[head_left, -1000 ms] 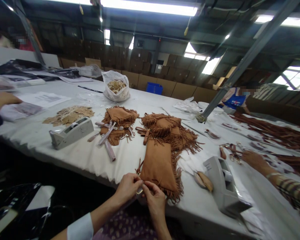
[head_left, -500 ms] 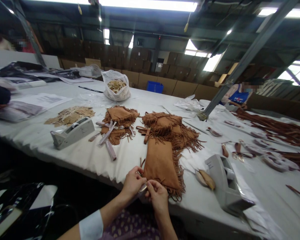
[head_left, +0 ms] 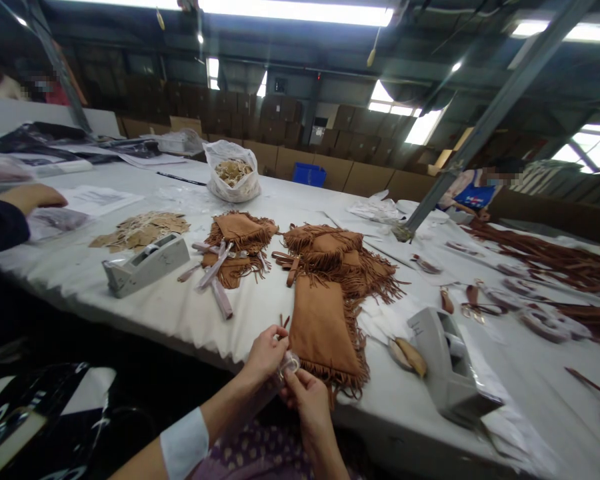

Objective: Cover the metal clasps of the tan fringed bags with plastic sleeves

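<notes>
At the table's near edge, a pale, shiny, see-through loop is between my two hands. My left hand is closed, its fingertips pinched at the loop's upper left, beside the edge of a brown fringed pouch. A thin brown strap end sticks up just above those fingers. Below the loop, my right hand is closed with thumb and forefinger pinching it. What the loop is made of, and whether it joins the pouch, I cannot make out. The pouch lies flat, fringe along its right and bottom sides.
More fringed pouches are piled behind. Tape dispensers stand left and right. Wrapped straps, tan scraps and a filled plastic bag lie further back. A co-worker's hand reaches in from the left.
My right hand has shifted slightly down, and the pale loop shows more fully between my hands. At the left, the co-worker's hand and dark sleeve have moved further into view.
</notes>
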Available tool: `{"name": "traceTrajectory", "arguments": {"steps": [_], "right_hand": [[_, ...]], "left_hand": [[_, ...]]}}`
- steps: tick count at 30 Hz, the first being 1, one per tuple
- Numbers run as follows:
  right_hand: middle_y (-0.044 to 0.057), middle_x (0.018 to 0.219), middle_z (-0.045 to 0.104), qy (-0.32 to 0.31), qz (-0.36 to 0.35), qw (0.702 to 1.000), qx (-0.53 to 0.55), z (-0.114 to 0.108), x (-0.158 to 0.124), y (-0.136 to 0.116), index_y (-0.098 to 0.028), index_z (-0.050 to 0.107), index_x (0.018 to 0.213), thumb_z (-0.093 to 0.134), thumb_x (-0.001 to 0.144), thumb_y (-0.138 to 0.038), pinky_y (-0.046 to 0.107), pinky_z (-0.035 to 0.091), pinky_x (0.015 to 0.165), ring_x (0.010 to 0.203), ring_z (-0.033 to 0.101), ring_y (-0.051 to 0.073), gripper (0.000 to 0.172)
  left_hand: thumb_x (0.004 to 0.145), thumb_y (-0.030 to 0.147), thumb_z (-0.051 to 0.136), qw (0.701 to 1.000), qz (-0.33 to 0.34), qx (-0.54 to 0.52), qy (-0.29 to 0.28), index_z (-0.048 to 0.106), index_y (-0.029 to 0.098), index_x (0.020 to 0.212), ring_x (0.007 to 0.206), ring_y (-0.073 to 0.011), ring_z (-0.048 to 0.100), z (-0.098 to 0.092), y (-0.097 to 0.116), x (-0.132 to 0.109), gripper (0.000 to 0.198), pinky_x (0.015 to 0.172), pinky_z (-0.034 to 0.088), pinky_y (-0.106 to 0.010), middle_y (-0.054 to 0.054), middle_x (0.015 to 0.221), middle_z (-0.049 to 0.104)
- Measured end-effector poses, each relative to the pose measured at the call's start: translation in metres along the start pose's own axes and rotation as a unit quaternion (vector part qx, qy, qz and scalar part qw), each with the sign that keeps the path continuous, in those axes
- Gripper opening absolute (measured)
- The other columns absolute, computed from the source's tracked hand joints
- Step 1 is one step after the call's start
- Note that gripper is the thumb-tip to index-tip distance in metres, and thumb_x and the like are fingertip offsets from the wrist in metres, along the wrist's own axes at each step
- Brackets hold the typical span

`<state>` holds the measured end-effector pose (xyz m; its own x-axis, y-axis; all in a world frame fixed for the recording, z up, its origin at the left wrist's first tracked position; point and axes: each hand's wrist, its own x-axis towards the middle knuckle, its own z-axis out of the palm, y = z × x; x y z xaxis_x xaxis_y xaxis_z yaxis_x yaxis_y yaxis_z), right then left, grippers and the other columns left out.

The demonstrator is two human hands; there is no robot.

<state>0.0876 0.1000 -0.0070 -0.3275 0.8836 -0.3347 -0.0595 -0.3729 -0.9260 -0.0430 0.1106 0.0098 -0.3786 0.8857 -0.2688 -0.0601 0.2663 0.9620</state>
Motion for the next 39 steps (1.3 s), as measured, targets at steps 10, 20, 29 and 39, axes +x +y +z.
{"name": "traceTrajectory", "arguments": {"steps": [10, 20, 29, 39], "right_hand": [[-0.003, 0.052, 0.057, -0.046, 0.078, 0.988, 0.123, 0.006, 0.004, -0.010, -0.011, 0.065, 0.070, 0.083, 0.057, -0.037, 0.013, 0.035, 0.041, 0.044, 0.045, 0.004, 0.034], [-0.004, 0.034, 0.047, 0.000, 0.112, 0.992, -0.060, 0.011, 0.019, -0.014, -0.014, 0.055, 0.056, 0.072, 0.062, -0.048, 0.015, 0.016, 0.028, 0.027, 0.033, 0.004, 0.039], [0.004, 0.051, 0.061, -0.017, 0.118, 0.989, -0.090, 0.011, 0.021, -0.021, -0.011, 0.060, 0.064, 0.059, 0.071, -0.061, 0.016, 0.020, 0.029, 0.030, 0.042, 0.005, 0.050], [-0.005, 0.039, 0.048, -0.098, 0.144, 0.984, -0.021, 0.010, 0.020, -0.021, -0.013, 0.057, 0.060, 0.077, 0.055, -0.037, 0.014, 0.022, 0.033, 0.033, 0.035, 0.002, 0.031]], "left_hand": [[0.069, 0.062, 0.059, 0.977, -0.061, -0.012, -0.204, 0.066, 0.013, 0.078, 0.040, -0.0089, 0.044, -0.041, -0.012, -0.044, 0.051, 0.042, 0.028, -0.021, 0.001, 0.052, 0.061], [0.065, 0.039, 0.062, 0.971, -0.144, -0.133, -0.139, 0.053, 0.016, 0.074, 0.039, -0.0138, 0.057, -0.030, -0.020, -0.053, 0.026, 0.039, 0.035, -0.020, -0.003, 0.056, 0.067], [0.061, 0.034, 0.060, 0.979, -0.136, -0.152, -0.002, 0.054, 0.016, 0.059, 0.036, -0.0111, 0.050, -0.021, -0.022, -0.055, 0.020, 0.040, 0.038, -0.022, -0.001, 0.046, 0.061], [0.063, 0.051, 0.068, 0.970, -0.144, -0.174, -0.088, 0.063, 0.013, 0.069, 0.036, -0.0076, 0.045, -0.026, -0.022, -0.060, 0.039, 0.038, 0.031, -0.020, -0.001, 0.052, 0.062]]}}
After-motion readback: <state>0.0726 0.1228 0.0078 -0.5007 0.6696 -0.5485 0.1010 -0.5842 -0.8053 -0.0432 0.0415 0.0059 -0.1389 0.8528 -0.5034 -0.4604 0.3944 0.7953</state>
